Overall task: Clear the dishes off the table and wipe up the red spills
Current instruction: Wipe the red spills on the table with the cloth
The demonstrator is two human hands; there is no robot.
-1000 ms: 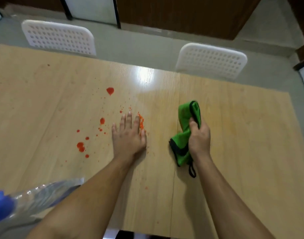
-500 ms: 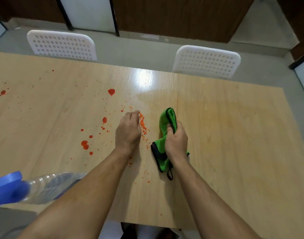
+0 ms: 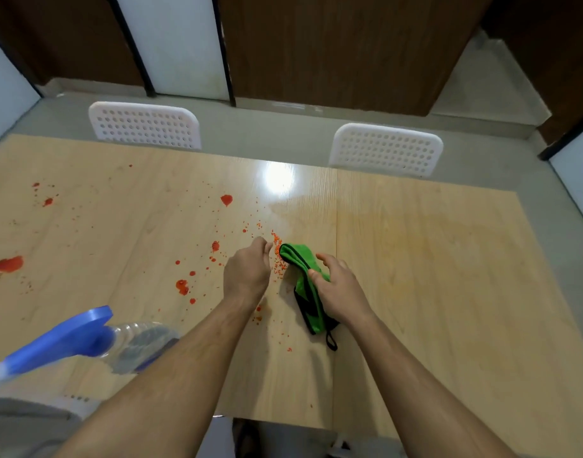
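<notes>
Wood table (image 3: 415, 276) has no dishes, only red spills (image 3: 182, 287) at left. My left hand (image 3: 247, 274), flat a second ago, now curls empty beside orange crumbs (image 3: 278, 256); my right hand (image 3: 336, 290) has slackened on the green cloth (image 3: 300, 262), so I judge wiping continues.
</notes>
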